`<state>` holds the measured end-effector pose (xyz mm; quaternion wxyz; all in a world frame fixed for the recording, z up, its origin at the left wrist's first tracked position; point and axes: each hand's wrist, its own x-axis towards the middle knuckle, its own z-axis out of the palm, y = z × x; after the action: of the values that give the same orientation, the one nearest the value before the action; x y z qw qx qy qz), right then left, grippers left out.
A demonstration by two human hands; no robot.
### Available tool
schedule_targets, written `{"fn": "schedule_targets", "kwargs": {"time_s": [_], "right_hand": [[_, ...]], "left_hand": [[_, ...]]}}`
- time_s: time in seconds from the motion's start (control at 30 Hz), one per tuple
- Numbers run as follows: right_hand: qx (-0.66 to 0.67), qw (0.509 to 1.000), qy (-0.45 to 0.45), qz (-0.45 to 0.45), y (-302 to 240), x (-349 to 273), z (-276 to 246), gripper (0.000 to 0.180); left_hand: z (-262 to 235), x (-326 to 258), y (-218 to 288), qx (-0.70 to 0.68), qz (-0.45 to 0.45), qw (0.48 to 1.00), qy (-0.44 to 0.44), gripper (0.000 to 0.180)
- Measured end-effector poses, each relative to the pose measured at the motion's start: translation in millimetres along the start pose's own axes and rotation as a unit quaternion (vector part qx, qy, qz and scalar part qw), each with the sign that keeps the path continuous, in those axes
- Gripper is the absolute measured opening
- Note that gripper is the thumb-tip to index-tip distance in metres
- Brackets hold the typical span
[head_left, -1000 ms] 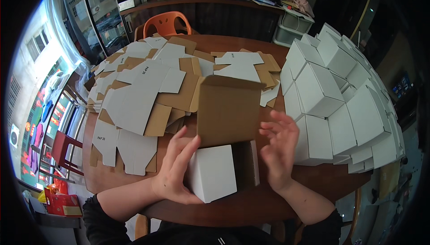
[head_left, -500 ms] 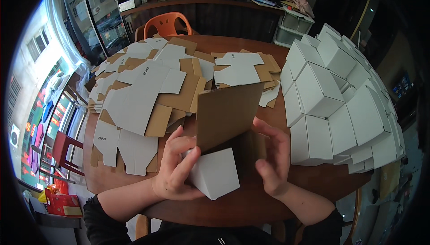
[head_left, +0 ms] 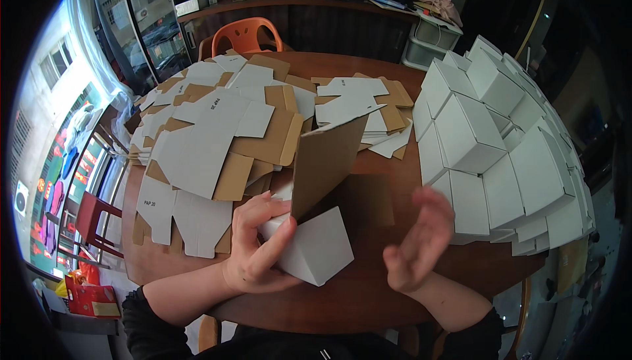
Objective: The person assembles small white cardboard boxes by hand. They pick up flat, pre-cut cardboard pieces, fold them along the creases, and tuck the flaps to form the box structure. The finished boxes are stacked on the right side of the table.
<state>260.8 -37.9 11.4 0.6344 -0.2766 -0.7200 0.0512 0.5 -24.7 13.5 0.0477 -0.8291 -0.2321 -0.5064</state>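
A partly folded cardboard box [head_left: 321, 248], white outside and brown inside, tilts above the near part of the table. My left hand [head_left: 260, 245] grips its left side, thumb and fingers closed around it. A brown inner panel [head_left: 328, 162] stands up from the box, and another brown flap [head_left: 372, 198] spreads out on its right. To the right of the box, apart from it, my right hand [head_left: 421, 241] is raised with nothing in it. Its fingers are extended and slightly blurred.
Flat cardboard blanks [head_left: 204, 123] lie heaped at the left of the round wooden table [head_left: 395, 294], with a smaller stack of blanks [head_left: 355, 93] at the far middle. Folded white boxes [head_left: 471, 136] are piled high on the right. An orange chair [head_left: 247, 36] stands beyond the table.
My right hand has let go of the box's right flap and moved right. The box has turned slightly, and its upright panel now leans more edge-on. My left hand keeps its hold.
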Motion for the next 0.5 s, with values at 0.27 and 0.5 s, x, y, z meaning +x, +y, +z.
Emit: {"fn": "schedule_targets", "kwargs": {"time_s": [0.27, 0.5], "right_hand": [[0.148, 0.971, -0.16, 0.096, -16.2, -10.5, 10.1, 0.082], [0.196, 0.971, -0.138, -0.002, -20.3, -10.1, 6.4, 0.061]], "left_hand": [[0.9, 5.2, 1.0, -0.012, 0.035, 0.999, -0.006, 0.09], [0.1, 3.9, 2.2, -0.013, 0.01, 1.0, 0.005, 0.09]]}}
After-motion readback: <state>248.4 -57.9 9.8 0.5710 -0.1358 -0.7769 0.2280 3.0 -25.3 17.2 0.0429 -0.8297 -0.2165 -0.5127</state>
